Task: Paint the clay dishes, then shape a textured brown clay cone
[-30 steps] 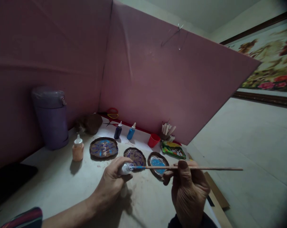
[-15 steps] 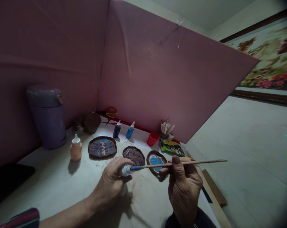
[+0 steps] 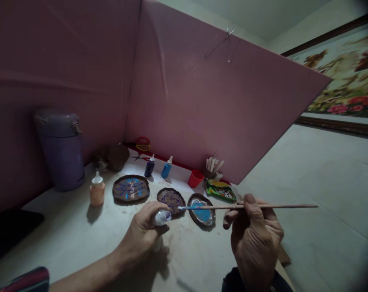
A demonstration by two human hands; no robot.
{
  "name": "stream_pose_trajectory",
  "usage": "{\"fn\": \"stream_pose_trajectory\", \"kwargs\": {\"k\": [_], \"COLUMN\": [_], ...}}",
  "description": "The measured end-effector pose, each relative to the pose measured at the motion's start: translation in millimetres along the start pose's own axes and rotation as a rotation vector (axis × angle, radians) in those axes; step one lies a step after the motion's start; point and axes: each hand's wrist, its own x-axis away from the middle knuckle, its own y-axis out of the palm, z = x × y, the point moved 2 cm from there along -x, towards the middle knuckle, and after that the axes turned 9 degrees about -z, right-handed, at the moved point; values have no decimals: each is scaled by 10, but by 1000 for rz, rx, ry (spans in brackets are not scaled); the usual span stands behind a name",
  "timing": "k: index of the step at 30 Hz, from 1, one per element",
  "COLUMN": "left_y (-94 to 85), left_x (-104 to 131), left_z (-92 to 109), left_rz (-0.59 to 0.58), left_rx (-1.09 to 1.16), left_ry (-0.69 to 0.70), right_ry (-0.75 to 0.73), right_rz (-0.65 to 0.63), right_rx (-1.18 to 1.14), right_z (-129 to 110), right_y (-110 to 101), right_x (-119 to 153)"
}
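My left hand (image 3: 145, 225) is closed round a small clear paint bottle (image 3: 163, 217), its open mouth tilted to the right. Between the fingers and thumb of my right hand (image 3: 255, 235) lies a thin wooden paintbrush (image 3: 226, 207), held level. Its tip, with pale blue-white paint on it, is just right of the bottle mouth and apart from it. Behind are three brown, raised-rim pieces: an oval one (image 3: 131, 189) with blue and purple strokes, a round one (image 3: 171, 199) with purple marks, and one with a blue and white centre (image 3: 201, 211).
An orange paint bottle (image 3: 97, 194) stands at left near a purple flask (image 3: 60, 150). At the back are purple (image 3: 149, 167) and blue (image 3: 166, 168) bottles, scissors (image 3: 143, 144), a brown lump (image 3: 118, 157), a red cup (image 3: 196, 179), a green packet (image 3: 220, 190) and white sticks (image 3: 213, 164).
The paintbrush has come out of the bottle mouth as my right hand moved to the right. My left hand and the bottle have stayed in place.
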Motion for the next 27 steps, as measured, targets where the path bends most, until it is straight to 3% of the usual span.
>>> {"fn": "stream_pose_trajectory", "kwargs": {"k": [6, 15, 22, 27], "left_y": [-1, -9, -35, -51], "left_x": [-18, -20, -38, -30], "left_z": [7, 19, -58, -54], "left_rz": [-24, -26, -33, -33], "left_rx": [2, -195, -380, -350], "left_ry": [-11, 116, 205, 158], "right_ry": [-22, -126, -185, -187], "right_rz": [-114, -251, -170, -142], "right_rx": [39, 200, 111, 42], "right_z": [6, 92, -23, -78], "right_y": [52, 40, 83, 82], "right_x": [87, 256, 250, 166]}}
